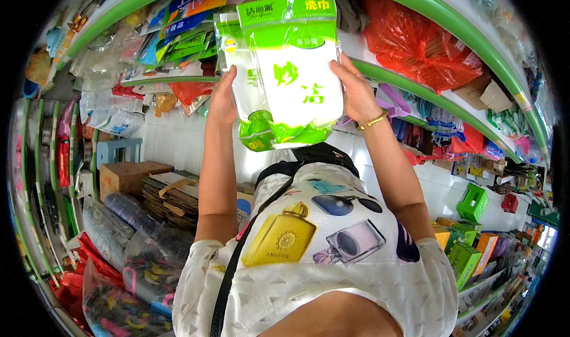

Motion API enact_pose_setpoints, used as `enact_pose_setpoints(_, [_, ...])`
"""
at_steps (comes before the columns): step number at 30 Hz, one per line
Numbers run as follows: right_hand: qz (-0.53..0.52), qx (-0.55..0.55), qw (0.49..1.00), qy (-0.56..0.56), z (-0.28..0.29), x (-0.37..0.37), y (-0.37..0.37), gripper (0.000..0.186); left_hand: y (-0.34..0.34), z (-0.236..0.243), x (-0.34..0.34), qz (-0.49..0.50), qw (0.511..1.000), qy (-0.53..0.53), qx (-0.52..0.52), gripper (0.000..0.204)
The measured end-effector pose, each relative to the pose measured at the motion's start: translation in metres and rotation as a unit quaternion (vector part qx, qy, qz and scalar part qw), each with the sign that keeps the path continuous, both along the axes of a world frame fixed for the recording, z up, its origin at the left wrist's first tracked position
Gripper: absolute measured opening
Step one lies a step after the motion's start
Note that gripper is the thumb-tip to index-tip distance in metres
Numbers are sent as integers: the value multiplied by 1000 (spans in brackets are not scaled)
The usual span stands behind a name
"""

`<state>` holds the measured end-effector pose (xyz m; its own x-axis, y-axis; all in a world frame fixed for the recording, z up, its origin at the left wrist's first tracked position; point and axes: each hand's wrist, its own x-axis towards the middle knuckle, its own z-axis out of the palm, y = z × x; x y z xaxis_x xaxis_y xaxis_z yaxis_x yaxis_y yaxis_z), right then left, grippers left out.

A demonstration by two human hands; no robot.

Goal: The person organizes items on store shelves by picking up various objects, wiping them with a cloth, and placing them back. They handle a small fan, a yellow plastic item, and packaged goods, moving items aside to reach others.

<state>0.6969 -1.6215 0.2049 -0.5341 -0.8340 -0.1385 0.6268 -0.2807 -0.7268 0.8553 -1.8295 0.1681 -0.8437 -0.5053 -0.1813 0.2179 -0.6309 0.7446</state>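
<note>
Two flat plastic packs of cleaning cloths are held up in front of my chest, white with bright green top and bottom bands. The front pack [309, 114] overlaps the rear pack [242, 90], which shows mainly along its left side. My left hand [222, 99] grips the left edge, thumb toward the front. On the opposite edge, my right hand [356, 90] is closed around the packs, a gold bracelet [373, 122] at its wrist. Most of the fingers of both hands are hidden behind the packs.
Green-edged shelves [409, 84] curve across the far side, loaded with packaged goods. A red plastic bag [418, 40] bulges at the upper right. Cardboard boxes [127, 176] and wrapped bundles stand at the left. On the right floor is a green stool [472, 201].
</note>
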Motion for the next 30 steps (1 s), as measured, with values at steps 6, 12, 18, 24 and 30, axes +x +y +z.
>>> enact_pose_setpoints(6, [-60, 65, 993, 72, -24, 2, -25, 44, 21, 4, -12, -41, 994, 61, 76, 46])
enact_pose_setpoints(12, [-35, 32, 999, 5, -38, 14, -34, 45, 18, -16, -9, -35, 990, 61, 119, 44])
enact_pose_setpoints(18, [-37, 82, 996, 20, -43, 28, -45, 41, 11, -27, -7, -40, 997, 18, 62, 41])
enact_pose_setpoints(24, [41, 84, 982, 167, -37, 40, -44, 69, -2, -25, 4, -34, 988, 70, 133, 38])
enact_pose_setpoints(30, [170, 115, 923, 325, -56, 49, -39, 85, -23, -23, 12, -13, 990, 73, 123, 37])
